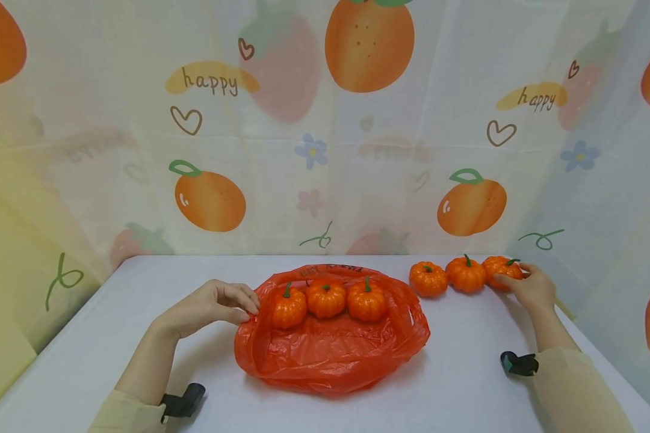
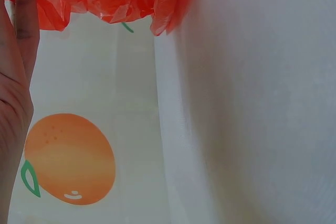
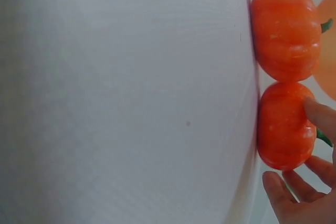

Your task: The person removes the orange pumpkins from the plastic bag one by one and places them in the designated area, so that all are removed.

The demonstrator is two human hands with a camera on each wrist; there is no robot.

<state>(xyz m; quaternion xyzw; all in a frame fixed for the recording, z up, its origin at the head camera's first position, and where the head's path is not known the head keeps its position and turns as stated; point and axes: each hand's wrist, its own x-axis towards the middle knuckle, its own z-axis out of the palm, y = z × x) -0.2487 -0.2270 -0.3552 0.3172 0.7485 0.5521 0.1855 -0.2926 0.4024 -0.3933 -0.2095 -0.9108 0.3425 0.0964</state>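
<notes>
A red plastic bag (image 1: pixel 330 361) lies spread on the table with its mouth facing up. Three small orange pumpkins sit in a row inside it, the middle pumpkin (image 1: pixel 326 299) between the other two. At the bag's left rim my left hand (image 1: pixel 208 308) pinches the plastic between thumb and fingers. Three more pumpkins stand to the right of the bag. My right hand (image 1: pixel 533 291) holds the rightmost pumpkin (image 3: pixel 286 127), thumb on one side and fingers around the other. That pumpkin touches its neighbour pumpkin (image 3: pixel 286 32) and stands on the table.
The table (image 1: pixel 466 373) has a white cover. Behind it hangs a curtain (image 1: pixel 368 198) printed with fruit, hearts and flowers. A third loose pumpkin (image 1: pixel 428 279) stands close to the bag's right rim. Each wrist carries a small black camera (image 1: pixel 184 402).
</notes>
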